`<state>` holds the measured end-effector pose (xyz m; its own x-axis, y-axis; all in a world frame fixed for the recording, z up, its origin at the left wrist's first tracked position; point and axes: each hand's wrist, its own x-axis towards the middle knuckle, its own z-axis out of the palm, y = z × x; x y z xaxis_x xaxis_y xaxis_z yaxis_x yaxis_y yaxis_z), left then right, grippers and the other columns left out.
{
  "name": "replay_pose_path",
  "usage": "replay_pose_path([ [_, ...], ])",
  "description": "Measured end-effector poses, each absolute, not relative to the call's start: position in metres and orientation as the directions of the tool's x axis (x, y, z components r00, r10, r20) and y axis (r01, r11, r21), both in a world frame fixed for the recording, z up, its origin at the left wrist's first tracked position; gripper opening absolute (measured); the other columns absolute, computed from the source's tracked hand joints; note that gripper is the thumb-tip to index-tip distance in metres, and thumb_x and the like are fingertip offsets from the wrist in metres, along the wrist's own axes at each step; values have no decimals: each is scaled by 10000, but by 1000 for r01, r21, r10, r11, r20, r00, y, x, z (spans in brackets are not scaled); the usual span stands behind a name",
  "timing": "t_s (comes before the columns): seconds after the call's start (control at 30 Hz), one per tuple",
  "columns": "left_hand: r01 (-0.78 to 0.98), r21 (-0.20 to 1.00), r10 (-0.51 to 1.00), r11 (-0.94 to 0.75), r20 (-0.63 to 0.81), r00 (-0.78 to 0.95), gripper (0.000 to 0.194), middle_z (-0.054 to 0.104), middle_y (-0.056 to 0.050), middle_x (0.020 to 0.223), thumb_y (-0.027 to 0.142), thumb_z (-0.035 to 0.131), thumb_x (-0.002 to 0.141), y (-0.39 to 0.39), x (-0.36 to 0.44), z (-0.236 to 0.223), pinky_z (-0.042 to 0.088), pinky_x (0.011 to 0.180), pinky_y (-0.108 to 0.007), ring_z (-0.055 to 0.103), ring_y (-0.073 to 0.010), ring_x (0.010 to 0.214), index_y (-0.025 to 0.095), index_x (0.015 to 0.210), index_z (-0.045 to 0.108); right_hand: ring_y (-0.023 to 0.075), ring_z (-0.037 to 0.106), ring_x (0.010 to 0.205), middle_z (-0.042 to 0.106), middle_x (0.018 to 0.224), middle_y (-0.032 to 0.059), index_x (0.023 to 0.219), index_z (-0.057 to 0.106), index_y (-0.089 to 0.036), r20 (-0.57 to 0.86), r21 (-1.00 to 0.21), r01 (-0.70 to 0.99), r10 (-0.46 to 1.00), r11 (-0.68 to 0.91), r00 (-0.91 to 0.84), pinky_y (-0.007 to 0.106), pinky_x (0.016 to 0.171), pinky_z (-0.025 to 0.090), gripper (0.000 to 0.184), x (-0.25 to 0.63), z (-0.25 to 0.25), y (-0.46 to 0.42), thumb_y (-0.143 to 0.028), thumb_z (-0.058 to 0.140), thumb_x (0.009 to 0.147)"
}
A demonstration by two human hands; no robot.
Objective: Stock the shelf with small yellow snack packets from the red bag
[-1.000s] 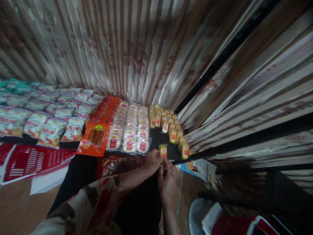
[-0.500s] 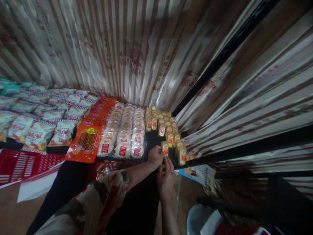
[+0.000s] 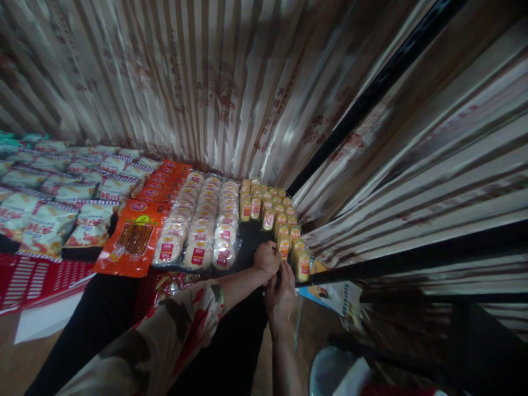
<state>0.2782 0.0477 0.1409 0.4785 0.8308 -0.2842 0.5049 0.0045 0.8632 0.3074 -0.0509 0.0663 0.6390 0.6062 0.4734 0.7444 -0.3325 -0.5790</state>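
Note:
My left hand (image 3: 267, 258) and my right hand (image 3: 281, 292) meet at the near edge of a black display surface (image 3: 248, 246). Both are closed around a small yellow snack pack with a red label (image 3: 284, 247), which stands upright between the fingers. It is just beside the nearest packs of the rows of the same yellow packs (image 3: 270, 210). Left of my hands lie three rows of round white buns in clear wrap with red labels (image 3: 202, 220).
An orange packet row (image 3: 136, 234) and many white snack bags (image 3: 61, 192) fill the left. A red and white sheet (image 3: 37, 278) hangs below them. Striped foil curtains close the back and right. A pale bucket (image 3: 334, 374) and a leaflet (image 3: 338, 294) lie lower right.
Both hands have carried the yellow pack forward and slightly right, close up against the nearest row of yellow packs. The view has shifted right and down a little.

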Motion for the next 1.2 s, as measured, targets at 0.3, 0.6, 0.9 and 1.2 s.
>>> replay_pose_path([
  [0.3,560,827,824,-38,-291,486,247,724,-52,1021,209,544,859,48,283,147,492,877,-254,655,-159,963,184,1073,664,315,504,1260,556,1314,259,1257,570,-22,460,-609,730,612,-310,643,508,1018,440,536,318,66,-47,-366,343,915],
  [0.6,527,849,842,-47,-250,478,137,692,-40,932,206,571,838,49,288,141,494,856,-275,641,-167,908,197,962,629,292,501,1256,567,1294,226,1285,546,-67,472,-582,749,618,-317,628,520,1044,414,501,322,64,-44,-313,344,898],
  [0.9,459,887,868,-56,-184,461,52,655,-20,849,166,595,802,51,286,130,495,858,-271,618,-158,884,201,840,587,291,485,1281,559,1318,229,1281,553,-50,462,-569,753,628,-331,626,498,1046,421,517,324,62,-43,-341,335,914],
  [1.2,395,914,852,-87,-137,505,41,651,-23,847,150,599,796,53,285,123,498,848,-266,607,-144,841,181,813,618,305,494,1263,550,1304,257,1246,573,-29,460,-566,744,612,-356,643,505,1025,439,520,325,63,-40,-357,343,916],
])
